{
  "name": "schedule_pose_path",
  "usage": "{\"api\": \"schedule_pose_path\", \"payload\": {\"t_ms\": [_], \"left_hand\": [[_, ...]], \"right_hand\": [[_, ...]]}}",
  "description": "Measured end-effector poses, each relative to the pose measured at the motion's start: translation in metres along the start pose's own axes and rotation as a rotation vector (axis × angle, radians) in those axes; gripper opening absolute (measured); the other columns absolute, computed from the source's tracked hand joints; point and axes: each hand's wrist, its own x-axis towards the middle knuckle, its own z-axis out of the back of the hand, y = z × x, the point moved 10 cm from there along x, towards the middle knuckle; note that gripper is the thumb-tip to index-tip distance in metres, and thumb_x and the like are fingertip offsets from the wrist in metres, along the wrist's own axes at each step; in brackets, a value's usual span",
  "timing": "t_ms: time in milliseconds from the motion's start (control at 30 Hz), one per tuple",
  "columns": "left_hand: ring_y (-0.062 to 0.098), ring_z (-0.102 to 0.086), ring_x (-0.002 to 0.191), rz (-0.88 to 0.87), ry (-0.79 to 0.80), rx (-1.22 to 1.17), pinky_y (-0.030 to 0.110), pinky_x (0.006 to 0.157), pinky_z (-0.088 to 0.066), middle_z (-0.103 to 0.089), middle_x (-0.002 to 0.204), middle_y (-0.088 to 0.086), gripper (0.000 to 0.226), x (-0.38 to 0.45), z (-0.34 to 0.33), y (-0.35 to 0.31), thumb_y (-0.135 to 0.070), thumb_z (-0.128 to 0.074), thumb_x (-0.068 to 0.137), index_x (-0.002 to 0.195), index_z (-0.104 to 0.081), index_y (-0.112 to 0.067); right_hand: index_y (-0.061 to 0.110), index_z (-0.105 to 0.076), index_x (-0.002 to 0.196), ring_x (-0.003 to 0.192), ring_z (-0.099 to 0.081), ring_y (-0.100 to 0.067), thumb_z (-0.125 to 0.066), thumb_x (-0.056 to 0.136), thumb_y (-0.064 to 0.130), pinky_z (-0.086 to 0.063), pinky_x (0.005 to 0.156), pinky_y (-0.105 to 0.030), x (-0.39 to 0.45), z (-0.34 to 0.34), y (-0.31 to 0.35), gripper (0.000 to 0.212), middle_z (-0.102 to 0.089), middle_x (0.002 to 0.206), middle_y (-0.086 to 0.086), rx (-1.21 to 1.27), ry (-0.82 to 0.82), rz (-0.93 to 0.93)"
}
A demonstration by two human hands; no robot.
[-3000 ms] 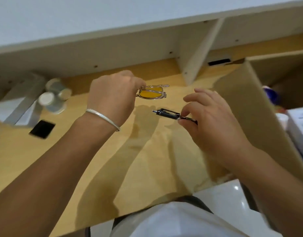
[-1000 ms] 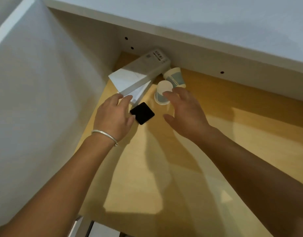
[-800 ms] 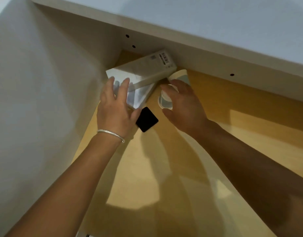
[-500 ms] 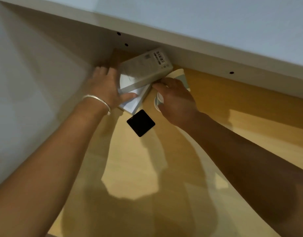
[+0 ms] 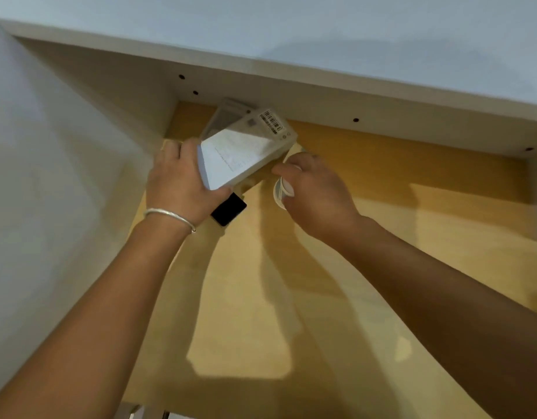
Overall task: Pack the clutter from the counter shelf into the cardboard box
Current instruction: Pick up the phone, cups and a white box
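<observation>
Left hand (image 5: 182,182) clasps the near end of a white carton (image 5: 246,152), tilted up off the wooden shelf (image 5: 382,231) in its back left corner; a second carton (image 5: 228,114) lies behind it. Right hand (image 5: 315,192) is closed around a paper cup (image 5: 281,190) lying on its side just beside the carton. Black square pad (image 5: 229,210) rests flat below the left palm.
</observation>
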Motion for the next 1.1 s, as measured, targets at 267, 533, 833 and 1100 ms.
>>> {"api": "schedule_pose_path", "payload": {"t_ms": [267, 533, 833, 1100], "left_hand": [[0.028, -0.047, 0.101, -0.175, -0.131, 0.011, 0.037, 0.079, -0.042, -0.050, 0.113, 0.012, 0.083, -0.057, 0.038, -0.096, -0.049, -0.083, 0.059, 0.124, -0.045, -0.016], [0.025, -0.047, 0.098, -0.393, -0.106, 0.054, 0.035, 0.077, -0.041, -0.049, 0.110, 0.007, 0.078, -0.114, 0.026, -0.240, -0.052, -0.079, 0.060, 0.122, -0.044, -0.019], [0.019, -0.045, 0.094, -0.725, -0.061, -0.027, 0.029, 0.072, -0.041, -0.049, 0.108, 0.003, 0.079, -0.217, 0.001, -0.458, -0.056, -0.079, 0.059, 0.120, -0.043, -0.024], [0.019, -0.045, 0.099, -0.968, -0.040, -0.177, 0.028, 0.073, -0.041, -0.049, 0.112, 0.003, 0.082, -0.308, -0.006, -0.619, -0.061, -0.075, 0.061, 0.125, -0.041, -0.024]], "right_hand": [[0.025, -0.053, 0.130, 0.120, -0.041, -0.023, -0.059, 0.083, 0.011, -0.040, 0.092, -0.036, -0.101, 0.057, -0.037, 0.049, -0.049, 0.132, -0.002, -0.011, -0.113, -0.096], [0.022, -0.057, 0.125, 0.113, -0.047, -0.025, -0.067, 0.078, 0.013, -0.041, 0.084, -0.034, -0.228, 0.127, -0.110, 0.049, -0.052, 0.128, -0.004, -0.013, -0.262, -0.243], [0.027, -0.052, 0.131, 0.121, -0.039, -0.017, -0.062, 0.083, 0.018, -0.036, 0.094, -0.031, -0.419, 0.213, -0.214, 0.049, -0.047, 0.133, 0.004, -0.068, -0.357, -0.498], [0.019, -0.059, 0.123, 0.109, -0.047, -0.020, -0.072, 0.079, 0.023, -0.044, 0.087, -0.033, -0.570, 0.282, -0.261, 0.046, -0.055, 0.123, -0.001, -0.088, -0.608, -0.657]]}}
